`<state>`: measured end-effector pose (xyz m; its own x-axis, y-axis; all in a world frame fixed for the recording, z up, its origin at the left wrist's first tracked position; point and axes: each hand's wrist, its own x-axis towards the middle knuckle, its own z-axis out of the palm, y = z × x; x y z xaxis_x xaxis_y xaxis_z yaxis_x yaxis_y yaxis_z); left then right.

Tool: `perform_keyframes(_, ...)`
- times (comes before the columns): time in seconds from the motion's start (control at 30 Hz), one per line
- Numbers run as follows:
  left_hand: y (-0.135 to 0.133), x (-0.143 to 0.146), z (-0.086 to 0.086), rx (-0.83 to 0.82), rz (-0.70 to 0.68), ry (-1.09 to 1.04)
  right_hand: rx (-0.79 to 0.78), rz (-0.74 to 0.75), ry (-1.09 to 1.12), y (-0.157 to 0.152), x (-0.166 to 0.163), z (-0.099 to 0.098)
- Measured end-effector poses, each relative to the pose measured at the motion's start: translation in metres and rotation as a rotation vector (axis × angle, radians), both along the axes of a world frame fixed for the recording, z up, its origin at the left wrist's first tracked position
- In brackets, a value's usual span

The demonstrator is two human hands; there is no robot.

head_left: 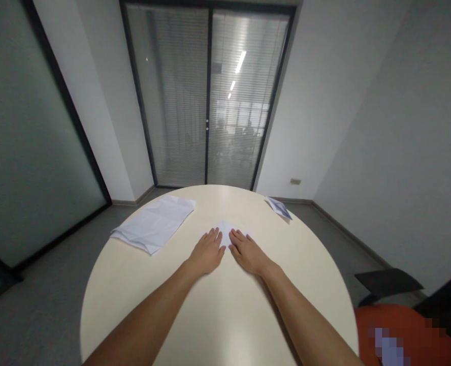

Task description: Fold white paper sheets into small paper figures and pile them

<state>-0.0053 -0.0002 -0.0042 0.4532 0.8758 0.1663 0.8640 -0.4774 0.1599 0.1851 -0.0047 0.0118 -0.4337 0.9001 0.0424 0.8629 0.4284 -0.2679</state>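
Glass doors (168, 101) and pale walls (340, 101) well beyond the slip (226, 229), with a round desk (218, 305) under it. Left hand (207, 251) over the slip's left side, right hand (247, 252) over its right, fingers (210, 237) flat, grasping nothing. Likely trouble: a skewed or wrinkled slip, from uneven pressure or a sideways skid. At risk of falling if brushed: a sheet (157, 223) beyond-left of it and a folded paper (279, 208) beyond-right, both near the desk's rim. Most of the slip hidden under both hands; any folds there impossible to tell. Chair (412, 325) to its near right, cut off and partly pixelated.
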Motion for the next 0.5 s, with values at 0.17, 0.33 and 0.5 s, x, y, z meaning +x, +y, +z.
perform_keyframes(0.17, 0.0037, -0.0032, 0.0014, -0.086, -0.028, -0.017, 0.016, 0.022, 0.021, 0.0036, 0.0049, -0.0039)
perform_keyframes(0.33, 0.0052, -0.0032, 0.0027, -0.113, 0.039, 0.019, -0.008, -0.121, -0.024, 0.0056, 0.0072, -0.0065)
perform_keyframes(0.5, 0.0051, -0.0033, 0.0052, -0.133, 0.130, 0.057, -0.039, -0.189, -0.041, 0.0041, 0.0062, -0.0045)
